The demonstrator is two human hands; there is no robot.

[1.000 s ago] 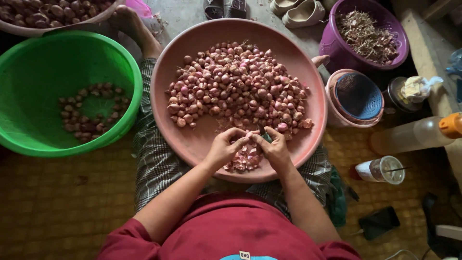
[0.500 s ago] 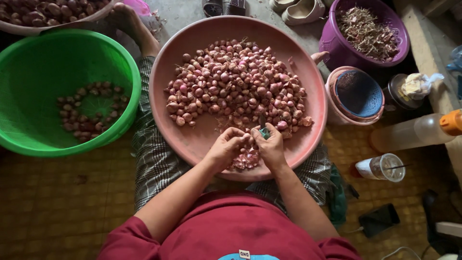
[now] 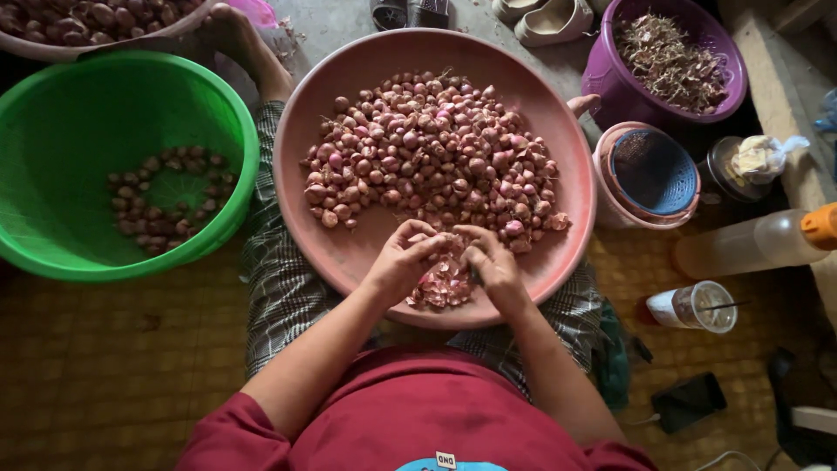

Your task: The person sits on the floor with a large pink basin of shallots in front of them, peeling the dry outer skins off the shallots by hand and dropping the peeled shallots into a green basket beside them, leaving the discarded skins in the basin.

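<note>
A wide pink basin (image 3: pixel 296 174) rests on my lap and holds a big heap of unpeeled red shallots (image 3: pixel 427 157). Both hands meet over the basin's near edge. My left hand (image 3: pixel 403 260) pinches a single shallot between its fingertips. Touching it, my right hand (image 3: pixel 495 266) is curled around a small knife that the fingers mostly hide. A little pile of pink skins (image 3: pixel 445 290) lies just under the hands.
A green basin (image 3: pixel 52 139) on the left holds some shallots (image 3: pixel 166 196). At the right are a purple bucket of dry skins (image 3: pixel 671 52), a small pink bucket with a blue basket (image 3: pixel 649 174), a lidded cup (image 3: pixel 697 307), a bottle (image 3: pixel 750 244) and a phone (image 3: pixel 689 401).
The hands stay in the same spot but the fingers have turned the shallot. The green tip that stuck up between the hands earlier is now hidden.
</note>
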